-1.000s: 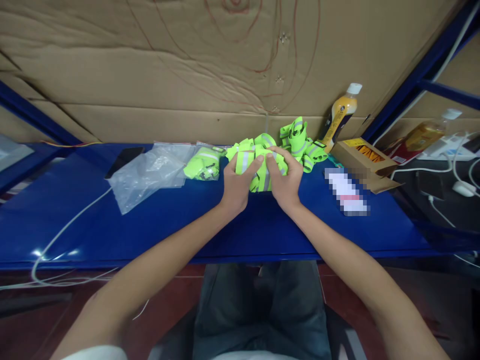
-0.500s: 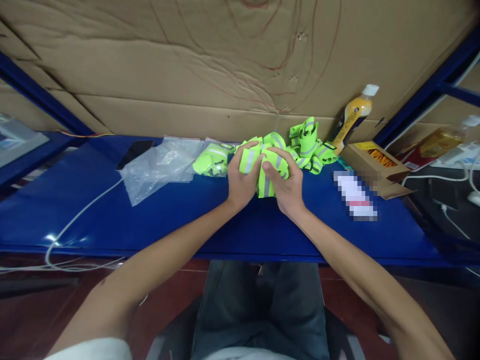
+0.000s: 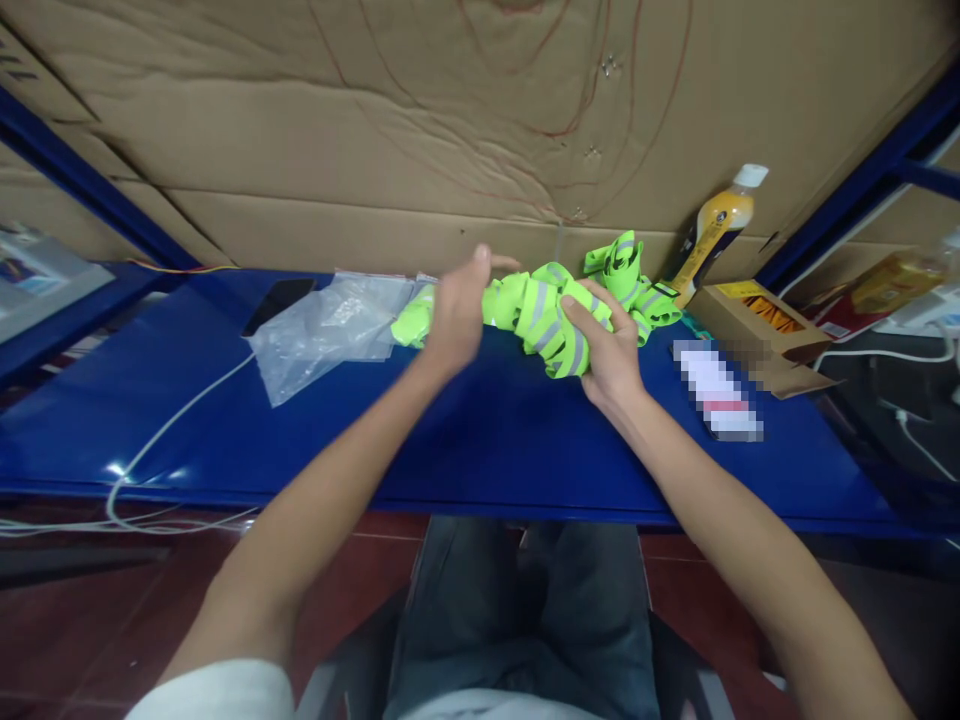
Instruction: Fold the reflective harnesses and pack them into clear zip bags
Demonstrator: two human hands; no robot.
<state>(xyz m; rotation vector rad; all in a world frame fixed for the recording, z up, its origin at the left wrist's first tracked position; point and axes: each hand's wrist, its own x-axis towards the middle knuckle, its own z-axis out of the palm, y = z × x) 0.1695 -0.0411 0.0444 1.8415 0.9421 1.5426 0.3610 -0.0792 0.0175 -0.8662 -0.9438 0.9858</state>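
Note:
A folded bundle of neon-yellow reflective straps with grey stripes [image 3: 553, 330] is in my right hand [image 3: 613, 350], the thumb pressed over its near side. My left hand [image 3: 457, 315] is raised to the left of that bundle, apart from it. Its thumb points up and a finger stretches to the right; the other fingers are partly hidden. Behind the left hand, mostly covered, lies another neon-yellow bundle [image 3: 411, 322], in clear plastic. More loose reflective straps [image 3: 637, 290] are heaped just beyond my right hand.
Clear plastic bags [image 3: 322, 325] lie left on the blue table [image 3: 480, 440], beside a dark phone-like slab [image 3: 279, 305]. At right are a yellow drink bottle [image 3: 716, 230], an open cardboard box [image 3: 757, 320] and a blurred-out flat item [image 3: 716, 390]. A white cable [image 3: 176, 420] crosses the left side.
My left hand has let go of the strap bundle and moved left and up. The right hand keeps the bundle, which now shows loosely layered loops, and has shifted slightly right.

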